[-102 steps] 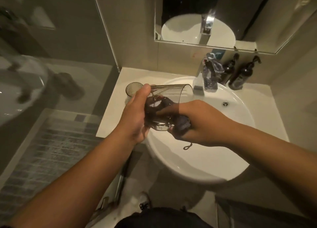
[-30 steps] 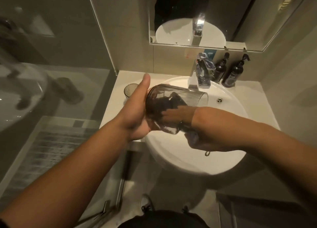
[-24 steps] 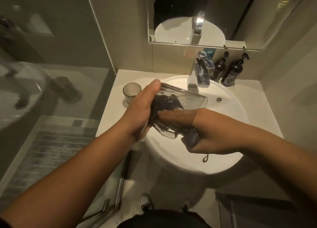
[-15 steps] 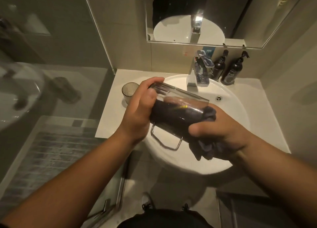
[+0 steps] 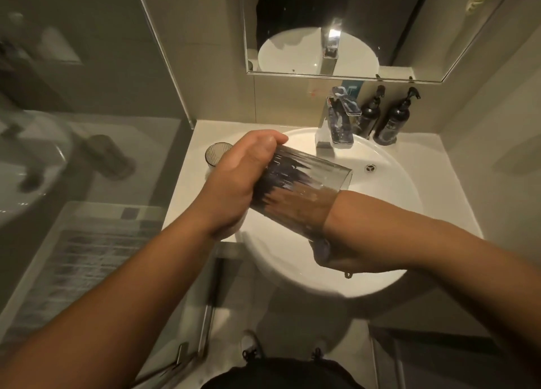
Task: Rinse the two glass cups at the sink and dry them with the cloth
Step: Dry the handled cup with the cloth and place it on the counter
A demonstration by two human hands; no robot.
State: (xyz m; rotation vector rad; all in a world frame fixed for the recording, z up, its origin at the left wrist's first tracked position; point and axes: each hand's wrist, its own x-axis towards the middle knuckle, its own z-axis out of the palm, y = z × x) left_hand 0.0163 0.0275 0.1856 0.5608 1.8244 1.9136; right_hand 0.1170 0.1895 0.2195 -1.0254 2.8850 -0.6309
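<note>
Glass cup point(image 5: 304, 178) on its side, mouth rightward, between hands

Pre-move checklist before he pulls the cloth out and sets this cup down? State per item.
1. Left hand grip on the base end of the held glass cup: ok, fingers wrapped round it.
2. Right hand with the cloth inside the cup: ok, a bit of cloth shows at the rim.
3. Inside fully dry: cannot tell.
4. Cup over the sink basin, not the floor: ok.
5. Second glass cup upright on the counter: ok, but the left hand hides part of it; set-down room beside it: cannot tell.
6. Tap off: ok, no stream visible.
</note>
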